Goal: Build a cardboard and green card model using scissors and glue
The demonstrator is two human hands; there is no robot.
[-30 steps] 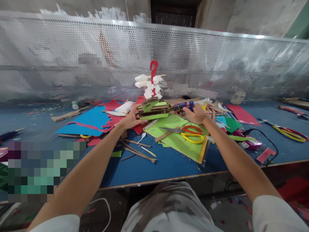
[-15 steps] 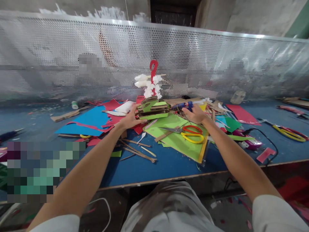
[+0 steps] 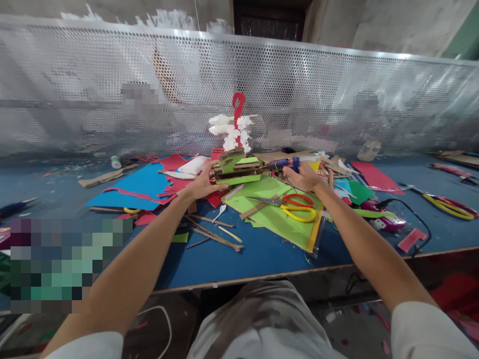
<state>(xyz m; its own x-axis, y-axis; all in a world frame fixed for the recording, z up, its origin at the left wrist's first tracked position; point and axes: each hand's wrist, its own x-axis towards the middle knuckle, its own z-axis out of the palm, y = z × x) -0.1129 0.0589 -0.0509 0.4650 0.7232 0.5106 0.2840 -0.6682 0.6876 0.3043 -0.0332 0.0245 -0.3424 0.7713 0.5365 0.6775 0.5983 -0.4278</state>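
Note:
My left hand (image 3: 203, 183) grips the left end of a small cardboard model (image 3: 239, 168) with green paper strips on its sides. Behind the model rises a red curled piece (image 3: 238, 105) with white flower-like bits and white plastic spoons around it; whether they are joined to the model I cannot tell. In my right hand (image 3: 305, 177) is a blue hot glue gun (image 3: 282, 163), its nozzle pointing left at the model's right end. Just below lie green sheets (image 3: 262, 192) and scissors (image 3: 297, 207) with red and yellow handles.
Blue paper (image 3: 130, 189) and red scraps lie on the left of the blue table (image 3: 269, 264). Thin cardboard strips (image 3: 213, 233) rest in front. At right are pliers (image 3: 449, 205) and a purple power strip (image 3: 389, 222) with a black cable. A perforated metal screen (image 3: 318, 89) stands behind.
The glue gun and my right hand have shifted very slightly at the model's right end. My left hand keeps its hold on the model.

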